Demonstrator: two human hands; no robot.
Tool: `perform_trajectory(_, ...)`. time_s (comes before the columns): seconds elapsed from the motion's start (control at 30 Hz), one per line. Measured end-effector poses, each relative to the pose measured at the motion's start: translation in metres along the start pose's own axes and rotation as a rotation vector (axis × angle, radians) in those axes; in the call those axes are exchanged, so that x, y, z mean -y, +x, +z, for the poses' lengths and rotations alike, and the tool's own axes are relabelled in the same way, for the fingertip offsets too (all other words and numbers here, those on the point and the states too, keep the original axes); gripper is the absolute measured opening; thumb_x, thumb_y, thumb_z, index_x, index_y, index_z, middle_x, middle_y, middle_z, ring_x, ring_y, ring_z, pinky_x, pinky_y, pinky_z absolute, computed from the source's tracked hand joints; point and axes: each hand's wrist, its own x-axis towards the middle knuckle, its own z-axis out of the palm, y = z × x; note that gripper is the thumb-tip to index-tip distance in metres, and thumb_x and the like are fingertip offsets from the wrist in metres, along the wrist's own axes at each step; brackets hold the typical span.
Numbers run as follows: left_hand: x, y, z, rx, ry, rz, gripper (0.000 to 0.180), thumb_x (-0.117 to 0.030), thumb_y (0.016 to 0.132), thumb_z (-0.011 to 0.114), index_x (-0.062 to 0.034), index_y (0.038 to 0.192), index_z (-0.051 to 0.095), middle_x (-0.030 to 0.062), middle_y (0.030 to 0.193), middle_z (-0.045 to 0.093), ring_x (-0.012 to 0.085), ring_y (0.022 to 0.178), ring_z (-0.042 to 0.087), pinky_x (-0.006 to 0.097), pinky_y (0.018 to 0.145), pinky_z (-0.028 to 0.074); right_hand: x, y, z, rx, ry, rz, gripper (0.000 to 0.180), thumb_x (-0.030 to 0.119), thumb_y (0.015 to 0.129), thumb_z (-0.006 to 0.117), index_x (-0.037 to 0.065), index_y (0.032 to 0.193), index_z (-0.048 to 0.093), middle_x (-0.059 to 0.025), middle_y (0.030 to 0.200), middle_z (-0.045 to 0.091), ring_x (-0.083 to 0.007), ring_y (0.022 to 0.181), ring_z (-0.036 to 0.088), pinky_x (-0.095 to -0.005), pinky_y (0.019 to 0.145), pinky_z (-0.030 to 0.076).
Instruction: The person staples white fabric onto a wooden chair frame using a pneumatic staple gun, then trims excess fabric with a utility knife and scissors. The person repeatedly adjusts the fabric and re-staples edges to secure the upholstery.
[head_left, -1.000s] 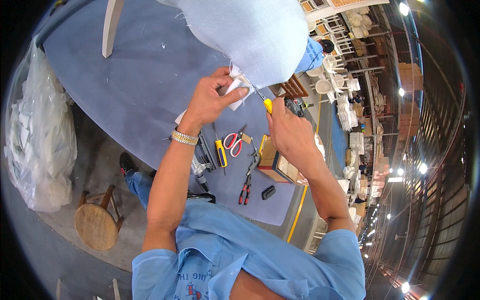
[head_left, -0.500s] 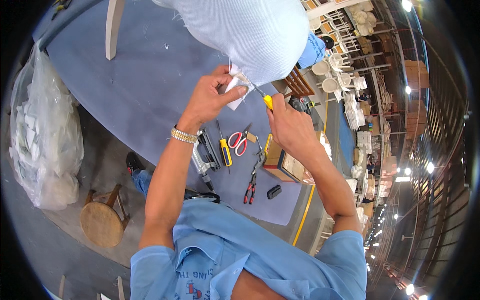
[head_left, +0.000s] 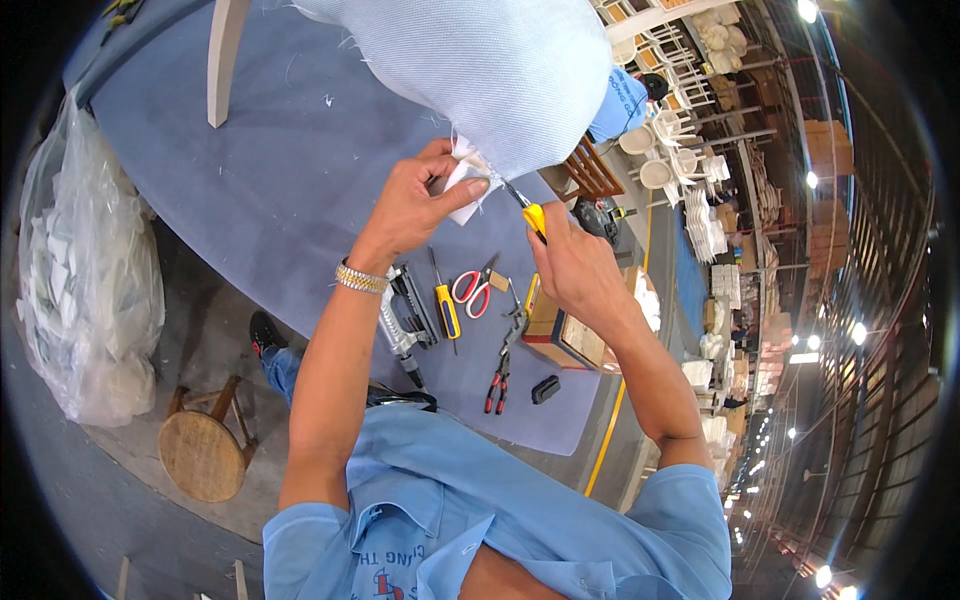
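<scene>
A chair seat covered in pale blue fabric (head_left: 500, 70) rises at the top of the view. My left hand (head_left: 420, 200) pinches a loose white flap of fabric (head_left: 465, 185) at its lower edge. My right hand (head_left: 575, 270) grips a yellow-handled cutter (head_left: 535, 215), whose blade touches the fabric flap just beside my left fingers. A metal watch band sits on my left wrist.
On the blue-grey workbench (head_left: 280, 180) lie a staple gun (head_left: 405, 315), a yellow-handled screwdriver (head_left: 445, 305), red scissors (head_left: 472, 288), red-handled pliers (head_left: 500, 365), a small black block (head_left: 545, 388) and a wooden box (head_left: 565, 330). A clear plastic bag (head_left: 85, 280) and a round stool (head_left: 200, 450) stand left.
Both hands stay at the fabric edge. The view has shifted slightly, and the cutter's blade has moved closer to the pinched flap.
</scene>
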Motion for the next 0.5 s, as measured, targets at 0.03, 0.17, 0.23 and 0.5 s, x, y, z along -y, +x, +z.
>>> perform_trajectory(0.03, 0.0009, 0.0001, 0.0011, -0.013, -0.027, 0.010, 0.022, -0.017, 0.089, 0.077, 0.0040, 0.095, 0.074, 0.0061, 0.119, 0.058, 0.0112, 0.098, 0.056, 0.025, 0.078, 0.047, -0.0016, -0.0003, 0.0007, 0.006, 0.008, -0.004, 0.021, 0.017, 0.102, 0.053, 0.002, 0.101, 0.039, -0.0205, 0.085, 0.064, -0.0436, 0.070, 0.064, -0.0522, 0.054, 0.048)
perform_trajectory(0.17, 0.0043, 0.0004, 0.0031, -0.032, -0.068, 0.016, 0.027, -0.019, 0.088, 0.079, 0.0058, 0.096, 0.073, 0.0056, 0.119, 0.061, 0.0123, 0.097, 0.058, 0.028, 0.079, 0.048, -0.0061, 0.0025, 0.0015, 0.035, 0.019, -0.008, 0.021, 0.018, 0.102, 0.053, 0.003, 0.101, 0.039, -0.0205, 0.083, 0.065, -0.0436, 0.070, 0.064, -0.0529, 0.055, 0.048)
perform_trajectory(0.23, 0.0031, 0.0003, 0.0031, -0.034, -0.048, 0.013, 0.027, -0.019, 0.088, 0.079, 0.0063, 0.096, 0.073, 0.0062, 0.119, 0.060, 0.0129, 0.098, 0.058, 0.028, 0.080, 0.047, -0.0062, 0.0045, 0.0015, 0.061, 0.003, 0.011, 0.021, 0.019, 0.102, 0.053, 0.003, 0.102, 0.039, -0.0205, 0.083, 0.066, -0.0437, 0.069, 0.064, -0.0534, 0.055, 0.049)
perform_trajectory(0.5, -0.0035, -0.0037, 0.0050, -0.025, -0.029, 0.006, 0.024, -0.017, 0.087, 0.078, 0.0046, 0.094, 0.073, 0.0087, 0.118, 0.060, 0.0134, 0.099, 0.056, 0.028, 0.082, 0.046, -0.0091, 0.0084, 0.0101, 0.057, -0.092, 0.017, 0.028, 0.021, 0.102, 0.056, 0.000, 0.106, 0.039, -0.0220, 0.075, 0.065, -0.0426, 0.065, 0.065, -0.0499, 0.053, 0.050)
